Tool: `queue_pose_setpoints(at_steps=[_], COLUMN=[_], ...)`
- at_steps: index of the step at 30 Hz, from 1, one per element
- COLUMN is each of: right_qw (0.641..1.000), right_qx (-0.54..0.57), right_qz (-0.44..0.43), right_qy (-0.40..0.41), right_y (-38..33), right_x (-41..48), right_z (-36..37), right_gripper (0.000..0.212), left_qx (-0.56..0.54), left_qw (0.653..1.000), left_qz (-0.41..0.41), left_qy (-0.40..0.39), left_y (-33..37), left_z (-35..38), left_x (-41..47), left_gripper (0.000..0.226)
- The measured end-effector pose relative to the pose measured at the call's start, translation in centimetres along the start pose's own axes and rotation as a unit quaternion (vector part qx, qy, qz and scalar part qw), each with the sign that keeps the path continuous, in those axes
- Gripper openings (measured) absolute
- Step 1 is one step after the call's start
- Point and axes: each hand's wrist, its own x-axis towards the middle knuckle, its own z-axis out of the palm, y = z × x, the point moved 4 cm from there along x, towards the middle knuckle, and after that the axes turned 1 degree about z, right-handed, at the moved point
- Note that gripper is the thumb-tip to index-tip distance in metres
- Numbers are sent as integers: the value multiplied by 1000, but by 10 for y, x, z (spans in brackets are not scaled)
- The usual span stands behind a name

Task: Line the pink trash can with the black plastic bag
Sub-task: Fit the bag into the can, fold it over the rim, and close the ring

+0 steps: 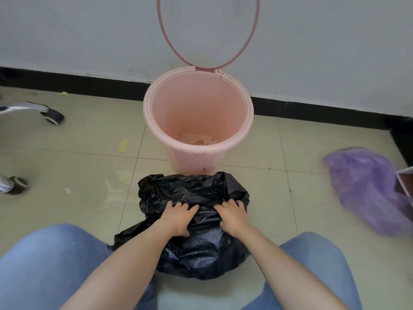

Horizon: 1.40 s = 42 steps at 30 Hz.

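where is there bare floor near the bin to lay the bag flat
Bare tile lies left of the pink trash can, toward the chair casters, and between it and the purple bag. It is crowded directly in front, where both hands press the black bag.

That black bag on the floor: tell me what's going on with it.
A person in jeans is working the black bag with both hands, left hand and right hand, fingers pressed into the crumpled plastic on the tile floor. The pink trash can stands just beyond it by the wall, ring lid flipped up and unlined, with a bit of debris at the bottom. A purple bag lies off to the right.
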Motion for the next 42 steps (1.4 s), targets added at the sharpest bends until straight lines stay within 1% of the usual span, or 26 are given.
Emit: queue_pose_setpoints(at_steps=[2,5,6,7,8,10,12,15,17,19,22,25,26,27,29,32,34,36,37,38,39,40,42], right_qw=[1000,998,997,993,987,981,974,958,947,927,890,857,847,838,813,775,764,754,750,746,745,751,780], right_qx=[-10,-6,-1,-7,-22,-10,-10,-57,-70,-85,-85,-90,-94,-100,-114,-134,-108,-71,-52,-32,-12,7,44], right_qz=[7,5,2,-4,-4,13,15,22,28,41,40,35,36,39,48,56,38,1,-19,-39,-58,-74,-94], right_qy=[28,58,78,115,157,193,227,280,313,363,447,506,521,534,569,615,635,653,660,664,664,657,617], right_y=[2,9,12,16,21,38,56,78,92,109,122,122,120,117,107,84,67,50,42,35,29,25,19], right_x=[0,-2,-4,-6,-9,-16,-27,-51,-71,-90,-119,-148,-156,-165,-181,-198,-202,-201,-199,-196,-191,-183,-159], right_z=[-2,-8,-13,-20,-28,-43,-63,-102,-129,-157,-210,-263,-279,-294,-324,-362,-381,-396,-402,-406,-410,-412,-407], right_gripper=[35,29,26,22,18,15,20,33,35,33,15,14,17,22,23,19,18,18,19,19,20,20,20], left_qx=[-1,-3,-6,-10,-17,-36,-62,-138,-170,-171,-187,-205,-197,-178,-133,-75,-19,7,5,-7,-37,-85,-179], left_qw=[1000,998,996,994,991,983,971,944,924,907,867,813,794,775,738,701,679,659,655,659,674,696,749], left_qz=[-1,9,13,19,25,39,56,83,106,136,187,210,218,225,231,218,196,176,169,161,153,142,109], left_qy=[19,64,85,107,130,175,226,288,325,359,423,503,532,563,620,675,707,731,737,734,722,699,628], left_y=[-1,-1,0,3,6,15,27,43,56,71,93,106,109,110,108,96,87,78,74,71,69,66,55], left_z=[-4,-12,-16,-21,-28,-46,-69,-102,-126,-152,-192,-231,-242,-254,-275,-300,-311,-316,-317,-317,-316,-316,-313], left_x=[3,4,3,2,0,-6,-15,-33,-47,-61,-88,-121,-134,-148,-178,-224,-253,-277,-287,-295,-301,-304,-295], left_gripper=[70,41,34,30,28,29,31,37,39,38,35,32,31,30,29,28,27,30,31,33,36,37,38])
